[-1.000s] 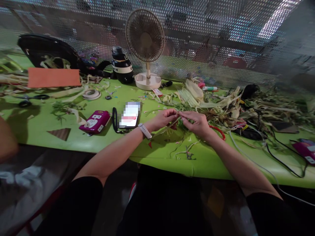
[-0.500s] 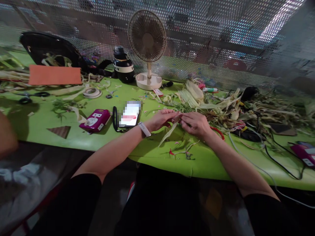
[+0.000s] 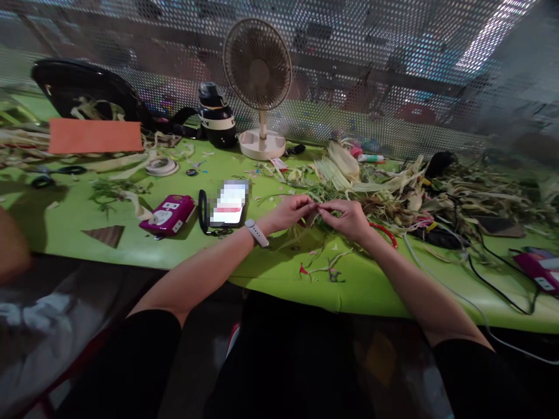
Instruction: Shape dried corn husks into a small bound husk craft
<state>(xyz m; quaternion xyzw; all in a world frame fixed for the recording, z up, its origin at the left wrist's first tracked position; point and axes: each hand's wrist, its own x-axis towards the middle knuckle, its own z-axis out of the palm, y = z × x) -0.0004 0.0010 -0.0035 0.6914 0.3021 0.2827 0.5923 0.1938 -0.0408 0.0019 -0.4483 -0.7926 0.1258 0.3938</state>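
My left hand (image 3: 289, 214) and my right hand (image 3: 348, 219) meet fingertip to fingertip above the green table. Both are closed in a pinch on a pale corn husk strip (image 3: 293, 237), whose loose end hangs below my left hand, blurred. The part between my fingertips is small and mostly hidden. Just beyond my hands lies a heap of dry corn husks (image 3: 345, 169) with green bits among them. Small scraps, one with a red tip (image 3: 303, 269), lie on the table nearer to me.
To the left are a phone (image 3: 229, 203), a magenta power strip (image 3: 168, 215), a tape roll (image 3: 161, 166) and scissors (image 3: 56, 171). A fan (image 3: 258, 70) and a black bottle (image 3: 217, 119) stand at the back. Cables (image 3: 463, 291) run on the right. Another person's arm (image 3: 12, 244) shows at far left.
The husk strip's loose end, plainly visible before, now hangs lower behind my left hand and is blurred. My right hand's fingers have straightened into a fingertip pinch. The view has shifted slightly.
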